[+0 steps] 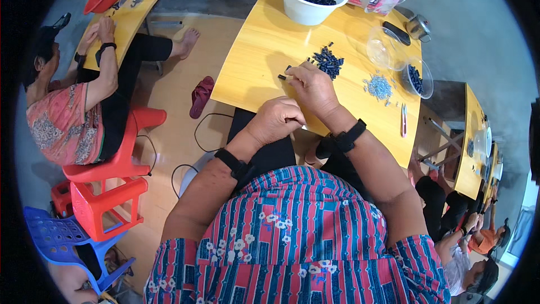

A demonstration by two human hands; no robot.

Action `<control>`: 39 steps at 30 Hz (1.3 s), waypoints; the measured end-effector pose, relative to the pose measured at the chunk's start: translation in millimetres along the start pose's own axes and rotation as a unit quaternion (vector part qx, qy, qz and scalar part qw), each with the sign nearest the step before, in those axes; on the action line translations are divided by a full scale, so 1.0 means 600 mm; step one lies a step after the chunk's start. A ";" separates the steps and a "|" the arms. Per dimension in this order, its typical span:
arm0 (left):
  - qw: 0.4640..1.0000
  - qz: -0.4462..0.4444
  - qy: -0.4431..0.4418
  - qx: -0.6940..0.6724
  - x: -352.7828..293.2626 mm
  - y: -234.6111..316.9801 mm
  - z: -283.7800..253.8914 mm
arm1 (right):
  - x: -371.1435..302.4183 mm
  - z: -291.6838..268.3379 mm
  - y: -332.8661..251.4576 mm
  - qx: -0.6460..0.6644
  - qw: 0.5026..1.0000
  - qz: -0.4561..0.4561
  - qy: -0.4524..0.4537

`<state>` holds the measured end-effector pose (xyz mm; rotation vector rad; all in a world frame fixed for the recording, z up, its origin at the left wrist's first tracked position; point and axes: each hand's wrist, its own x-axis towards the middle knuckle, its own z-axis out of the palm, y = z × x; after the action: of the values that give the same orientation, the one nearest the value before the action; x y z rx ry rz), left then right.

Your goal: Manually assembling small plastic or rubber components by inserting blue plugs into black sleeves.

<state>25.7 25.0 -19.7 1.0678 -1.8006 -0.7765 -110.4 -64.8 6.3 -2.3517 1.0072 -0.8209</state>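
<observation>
My right hand reaches over the near part of the yellow table, its fingertips pinched at a small black cylindrical piece. Another such black piece lies on the table just beside those fingertips. A loose pile of black pieces is heaped a little beyond this hand. My left hand is closed at the table's front edge, close to my right wrist. Its fingers curl inward, and a small pale bit shows by the thumb; what it holds is mostly hidden.
A white tub full of black pieces stands at the back of the table. To the right are small clear pieces, clear plastic bowls, pink-handled snips, a phone and a metal cup. Other people sit at tables either side.
</observation>
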 end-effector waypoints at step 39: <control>0.951 -0.129 0.041 -0.279 0.047 0.105 0.068 | -0.177 -0.141 -0.016 0.604 0.752 0.259 -0.041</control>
<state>-39.9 29.9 25.7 0.9377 -1.2631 -1.2866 -221.5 7.2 36.5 -0.9148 0.6639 -0.7608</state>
